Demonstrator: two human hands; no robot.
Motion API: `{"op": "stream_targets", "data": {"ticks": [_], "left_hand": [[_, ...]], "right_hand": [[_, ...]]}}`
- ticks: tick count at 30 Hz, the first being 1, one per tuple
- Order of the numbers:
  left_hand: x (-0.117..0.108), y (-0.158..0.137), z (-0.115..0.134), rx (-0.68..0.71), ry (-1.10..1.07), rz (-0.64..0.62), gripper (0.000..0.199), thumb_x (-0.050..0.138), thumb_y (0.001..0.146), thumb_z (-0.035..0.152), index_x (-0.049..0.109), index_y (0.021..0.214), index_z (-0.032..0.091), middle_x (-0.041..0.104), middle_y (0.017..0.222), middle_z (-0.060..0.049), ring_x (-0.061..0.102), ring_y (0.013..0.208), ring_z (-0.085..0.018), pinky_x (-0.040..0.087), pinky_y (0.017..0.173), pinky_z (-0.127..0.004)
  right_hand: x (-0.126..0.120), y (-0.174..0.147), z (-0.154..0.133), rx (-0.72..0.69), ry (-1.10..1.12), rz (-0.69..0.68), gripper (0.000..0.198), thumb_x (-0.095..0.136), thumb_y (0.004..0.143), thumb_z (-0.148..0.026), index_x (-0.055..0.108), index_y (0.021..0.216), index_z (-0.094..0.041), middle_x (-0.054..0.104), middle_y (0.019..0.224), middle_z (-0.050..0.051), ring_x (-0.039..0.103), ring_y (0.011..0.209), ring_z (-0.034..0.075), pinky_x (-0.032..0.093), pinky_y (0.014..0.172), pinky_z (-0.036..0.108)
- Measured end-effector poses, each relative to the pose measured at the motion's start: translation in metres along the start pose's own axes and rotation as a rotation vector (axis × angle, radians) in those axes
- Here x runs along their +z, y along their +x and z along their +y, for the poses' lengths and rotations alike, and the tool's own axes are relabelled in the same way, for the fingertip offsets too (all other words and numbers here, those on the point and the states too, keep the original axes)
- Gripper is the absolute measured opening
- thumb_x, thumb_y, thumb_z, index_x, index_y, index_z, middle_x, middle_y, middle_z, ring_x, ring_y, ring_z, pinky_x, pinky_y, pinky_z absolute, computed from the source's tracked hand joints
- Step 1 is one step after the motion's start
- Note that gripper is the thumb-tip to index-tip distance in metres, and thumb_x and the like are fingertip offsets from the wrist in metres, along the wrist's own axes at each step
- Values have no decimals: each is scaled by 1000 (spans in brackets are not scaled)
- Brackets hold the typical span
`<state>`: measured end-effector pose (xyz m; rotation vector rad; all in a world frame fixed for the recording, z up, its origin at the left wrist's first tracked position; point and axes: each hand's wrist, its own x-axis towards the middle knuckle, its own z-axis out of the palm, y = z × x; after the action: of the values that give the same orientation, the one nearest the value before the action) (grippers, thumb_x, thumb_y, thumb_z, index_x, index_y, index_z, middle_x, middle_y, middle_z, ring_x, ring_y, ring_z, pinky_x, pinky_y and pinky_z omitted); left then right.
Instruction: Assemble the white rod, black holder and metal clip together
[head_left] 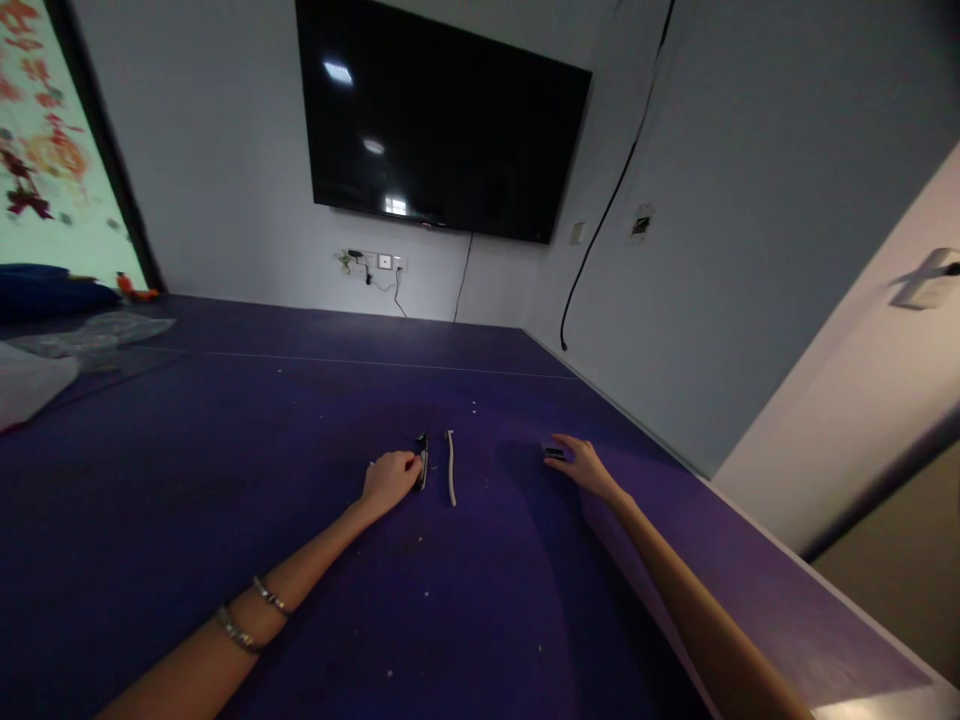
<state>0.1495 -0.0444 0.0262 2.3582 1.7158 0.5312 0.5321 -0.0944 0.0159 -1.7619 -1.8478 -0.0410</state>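
My left hand (391, 480) is closed, thumb and fingers pinched against a slim metal tool with a dark upper end (424, 462); its exact kind is too small to make out. Just right of the tool, a short pale cord-like strip (451, 470) lies lengthwise on the purple surface. Farther right, my right hand (589, 468) has thumb and forefinger spread around a small dark block (555, 453). The fingers look apart from the block, which appears to rest on the surface.
Small white bits dot the purple surface (465, 620). Clear plastic wrapping (97, 335) lies far left, near a dark blue cloth item (52, 290). A television (450, 120) hangs on the back wall above sockets (385, 262). A black cable (615, 185) dangles at right.
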Motion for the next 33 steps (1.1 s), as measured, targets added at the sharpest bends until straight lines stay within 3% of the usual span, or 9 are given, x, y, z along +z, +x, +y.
{"op": "stream_targets", "data": {"ticks": [8,13,24,33], "left_hand": [[-2,-3,2,1,11,-9,39,32,87,37,66,76,21,68,83,-5,62,78,-19,41,67,-27],[-3,-5,3,-13,25,-8,39,32,88,36,67,78,20,68,84,-5,62,79,-19,42,68,-28],[1,-2,1,-8,29,7,40,33,87,37,68,78,20,68,82,-5,63,77,-18,43,69,-28],[3,-2,-1,9,27,28,40,33,87,36,68,76,20,68,82,-5,63,77,-19,44,69,-29]], "right_hand": [[47,20,-92,-117,99,-63,58,60,72,-51,56,118,-16,62,112,10,53,105,24,39,91,37],[67,28,-123,-148,95,-109,58,62,71,-50,56,118,-18,63,109,10,54,103,25,41,88,37],[82,32,-124,-125,72,-123,61,65,68,-52,55,120,-21,61,110,12,53,104,28,40,89,41],[80,34,-106,-195,226,-149,59,67,68,-41,53,121,-18,61,110,9,54,103,24,40,91,39]]}}
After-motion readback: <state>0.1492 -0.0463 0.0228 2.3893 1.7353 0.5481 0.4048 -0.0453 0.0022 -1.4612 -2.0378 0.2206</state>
